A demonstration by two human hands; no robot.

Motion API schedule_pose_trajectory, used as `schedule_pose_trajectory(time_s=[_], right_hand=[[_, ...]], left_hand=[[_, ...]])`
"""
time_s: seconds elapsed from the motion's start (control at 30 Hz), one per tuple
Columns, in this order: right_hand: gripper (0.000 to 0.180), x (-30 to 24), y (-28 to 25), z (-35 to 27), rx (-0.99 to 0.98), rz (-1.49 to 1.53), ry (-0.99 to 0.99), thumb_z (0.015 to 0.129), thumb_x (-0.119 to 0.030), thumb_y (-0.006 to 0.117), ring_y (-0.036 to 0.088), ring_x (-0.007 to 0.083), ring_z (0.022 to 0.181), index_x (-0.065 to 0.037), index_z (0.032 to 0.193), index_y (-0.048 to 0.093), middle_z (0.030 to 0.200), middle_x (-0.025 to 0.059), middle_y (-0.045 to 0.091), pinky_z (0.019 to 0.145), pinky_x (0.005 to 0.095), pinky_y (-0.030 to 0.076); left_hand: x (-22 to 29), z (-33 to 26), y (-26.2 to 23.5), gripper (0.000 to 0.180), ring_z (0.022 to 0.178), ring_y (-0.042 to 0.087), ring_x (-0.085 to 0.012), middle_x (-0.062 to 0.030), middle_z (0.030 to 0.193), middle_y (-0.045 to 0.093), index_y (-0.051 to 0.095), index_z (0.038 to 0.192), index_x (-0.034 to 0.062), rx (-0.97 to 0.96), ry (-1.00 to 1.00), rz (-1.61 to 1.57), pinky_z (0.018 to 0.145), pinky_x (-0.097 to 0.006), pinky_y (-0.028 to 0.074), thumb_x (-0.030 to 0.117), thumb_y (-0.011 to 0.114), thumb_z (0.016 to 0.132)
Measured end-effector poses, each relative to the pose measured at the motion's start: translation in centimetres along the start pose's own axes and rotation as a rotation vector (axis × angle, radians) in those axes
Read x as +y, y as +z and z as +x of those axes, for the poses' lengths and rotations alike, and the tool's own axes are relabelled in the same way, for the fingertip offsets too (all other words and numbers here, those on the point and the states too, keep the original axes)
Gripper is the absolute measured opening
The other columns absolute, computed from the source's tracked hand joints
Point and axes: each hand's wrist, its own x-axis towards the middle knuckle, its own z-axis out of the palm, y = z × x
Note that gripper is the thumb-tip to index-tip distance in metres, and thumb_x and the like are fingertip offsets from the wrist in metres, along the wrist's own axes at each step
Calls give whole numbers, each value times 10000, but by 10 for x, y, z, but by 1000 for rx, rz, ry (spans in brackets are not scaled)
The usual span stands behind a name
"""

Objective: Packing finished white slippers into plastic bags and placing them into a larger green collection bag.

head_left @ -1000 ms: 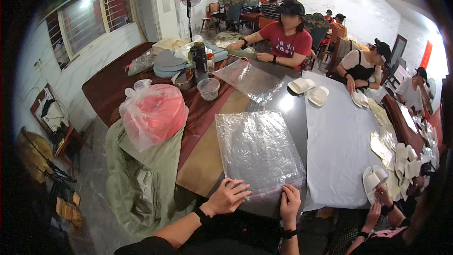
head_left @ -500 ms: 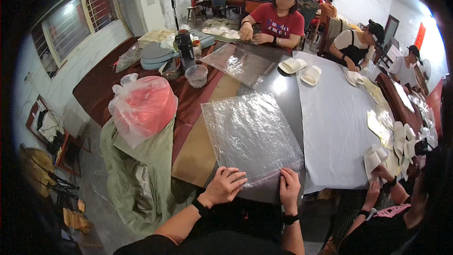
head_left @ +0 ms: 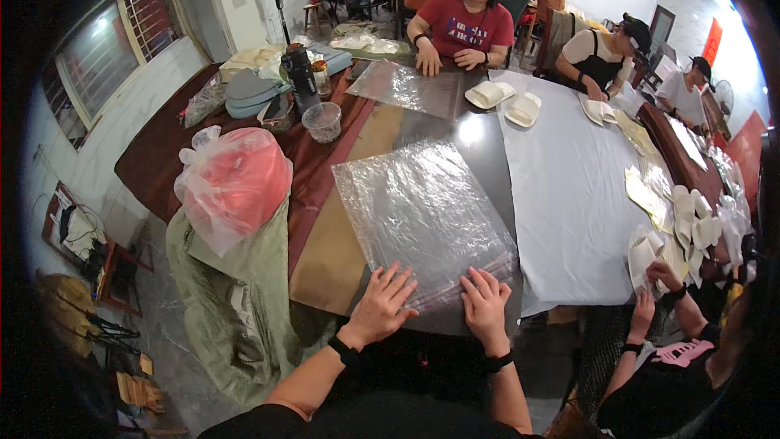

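- i see my left hand (head_left: 382, 301) and right hand (head_left: 485, 302) spread flat, fingers wide, pressing the near edge of the clear crinkled plastic sheet stack (head_left: 422, 211).
- the stack lies at frame centre on the dark table (head_left: 479, 146), long axis running away from both hands.
- neither hand is clearly nearer.

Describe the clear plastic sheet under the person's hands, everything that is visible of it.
The clear plastic sheet is thin, see-through film, roughly rectangular, crinkled and glossy with glare. It lies flat on the table, spanning a tan strip and the dark tabletop, its right edge close to the pale cloth. The left hand and right hand press flat, fingers spread, on its near edge, where the film bunches slightly.
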Motion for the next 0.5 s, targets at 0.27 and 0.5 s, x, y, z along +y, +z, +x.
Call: schedule_pose_trajectory(time_s=[0.27, 0.5], right_hand=[[302, 4, -1, -5, 97, 39, 35, 871, -132, 750, 593, 230, 1107, -117, 1172, 725, 1175, 23, 669, 970, 449, 341], [381, -5, -3, 4, 26, -45, -105, 863, -190, 768, 571, 252, 1165, -130, 1236, 715, 1386, 48, 622, 981, 450, 318]], left_hand=[[1, -1, 1, 555, 1418, 449, -408, -210, 1487, 521, 535, 1396, -55, 185, -55, -148, 1169, -487, 390, 7, 678, 863], [-10, -4, 6, 603, 1426, 443, -416, -195, 1507, 507, 590, 1401, 81, 157, 3, -164, 1156, -466, 420, -91, 616, 824]])
